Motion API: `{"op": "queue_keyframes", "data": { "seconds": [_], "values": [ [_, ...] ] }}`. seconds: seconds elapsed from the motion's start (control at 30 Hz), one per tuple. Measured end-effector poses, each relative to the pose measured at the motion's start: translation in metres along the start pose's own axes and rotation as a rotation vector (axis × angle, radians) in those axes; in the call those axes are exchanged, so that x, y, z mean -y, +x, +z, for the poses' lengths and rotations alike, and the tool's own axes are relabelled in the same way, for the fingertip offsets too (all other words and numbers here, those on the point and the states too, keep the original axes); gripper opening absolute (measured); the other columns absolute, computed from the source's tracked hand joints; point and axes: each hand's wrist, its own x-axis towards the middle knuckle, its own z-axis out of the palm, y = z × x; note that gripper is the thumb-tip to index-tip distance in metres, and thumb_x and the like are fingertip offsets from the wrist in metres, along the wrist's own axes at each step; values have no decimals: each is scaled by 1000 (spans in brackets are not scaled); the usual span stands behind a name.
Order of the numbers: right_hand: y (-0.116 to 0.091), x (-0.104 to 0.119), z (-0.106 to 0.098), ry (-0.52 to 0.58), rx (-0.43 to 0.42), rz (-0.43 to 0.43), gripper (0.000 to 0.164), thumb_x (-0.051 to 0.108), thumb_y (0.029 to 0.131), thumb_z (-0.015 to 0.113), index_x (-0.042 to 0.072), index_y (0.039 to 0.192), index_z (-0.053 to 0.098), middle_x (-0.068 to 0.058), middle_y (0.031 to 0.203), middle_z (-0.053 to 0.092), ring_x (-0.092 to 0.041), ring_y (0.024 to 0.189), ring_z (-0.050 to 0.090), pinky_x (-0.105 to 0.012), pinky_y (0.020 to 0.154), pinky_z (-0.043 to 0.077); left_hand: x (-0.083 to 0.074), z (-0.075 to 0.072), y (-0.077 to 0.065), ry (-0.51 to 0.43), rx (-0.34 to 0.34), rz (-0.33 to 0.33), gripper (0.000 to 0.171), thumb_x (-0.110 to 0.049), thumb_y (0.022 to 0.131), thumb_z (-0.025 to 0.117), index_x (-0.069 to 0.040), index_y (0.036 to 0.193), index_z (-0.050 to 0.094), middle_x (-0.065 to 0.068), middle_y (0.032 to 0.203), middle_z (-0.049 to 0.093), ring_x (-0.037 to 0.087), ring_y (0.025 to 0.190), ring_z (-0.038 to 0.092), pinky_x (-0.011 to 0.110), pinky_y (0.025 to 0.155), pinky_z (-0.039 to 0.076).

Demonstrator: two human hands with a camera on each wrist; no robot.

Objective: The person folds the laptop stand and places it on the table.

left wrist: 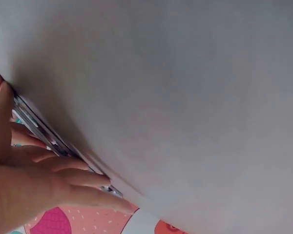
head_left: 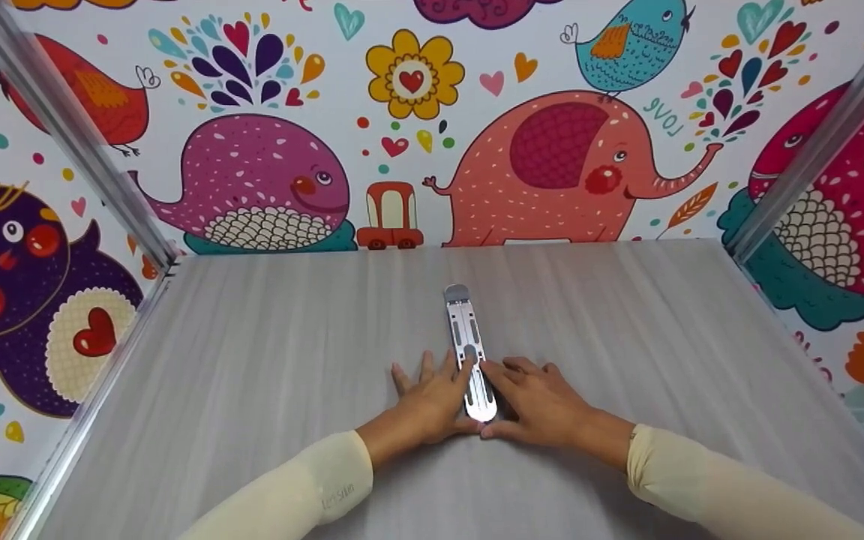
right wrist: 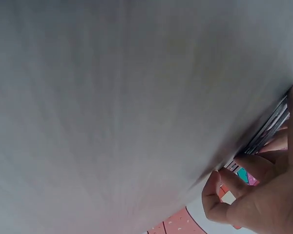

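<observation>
A long, narrow silver folded metal stand (head_left: 465, 322), with slots, rounded ends and grey pads, lies lengthwise on the table. My left hand (head_left: 432, 401) holds its left side: the thumb is at the near end, the index finger by the middle pad, the other fingers spread. From the right, my right hand (head_left: 548, 405) holds it with the thumb at the near end and the index finger along the edge; its other fingers are bent. In the left wrist view the stand (left wrist: 63, 148) shows edge-on behind the left hand (left wrist: 44, 183). The right hand (right wrist: 268, 190) partly hides it in the right wrist view.
The grey wood-grain table (head_left: 289, 322) carries the stand. A patterned wall (head_left: 432, 142) with cartoon animals rises behind and at both sides. Metal posts (head_left: 79, 135) stand at the back corners, and a metal rail (head_left: 94, 405) runs along the left edge.
</observation>
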Motion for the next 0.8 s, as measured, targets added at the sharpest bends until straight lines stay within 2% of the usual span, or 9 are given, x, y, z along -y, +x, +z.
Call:
{"op": "queue_keyframes", "data": {
  "seconds": [0.23, 0.47, 0.6, 0.8],
  "values": [
    [8, 1, 2, -18, -24, 17, 101, 80, 75, 63, 14, 151, 49, -10, 131, 70, -29, 124, 59, -57, 80, 51, 4, -2, 2, 3, -17, 25, 106, -65, 80, 75, -13, 161, 31, 20, 165, 33, 56, 150, 22, 90, 103, 10],
    [22, -3, 0, 32, -51, 54, 98, 71, 69, 76, 10, 143, 57, -11, 114, 75, -25, 111, 63, -53, 74, 55, 9, -8, 16, 27, 12, 18, 107, -68, 79, 72, -18, 163, 28, 16, 167, 29, 53, 153, 17, 88, 106, 7],
    [29, -6, -1, 61, -61, 77, 98, 67, 66, 81, 9, 142, 58, -13, 111, 75, -27, 108, 64, -54, 71, 56, 14, -12, 27, 37, 30, 25, 107, -69, 78, 72, -21, 163, 26, 13, 168, 27, 52, 154, 16, 88, 106, 7],
    [39, -10, 1, 79, -60, 117, 99, 65, 66, 82, 10, 144, 57, -16, 112, 73, -29, 103, 64, -54, 70, 56, 24, -15, 38, -18, 49, 32, 108, -70, 79, 71, -25, 164, 23, 11, 170, 24, 53, 154, 14, 87, 107, 11]
  ]
}}
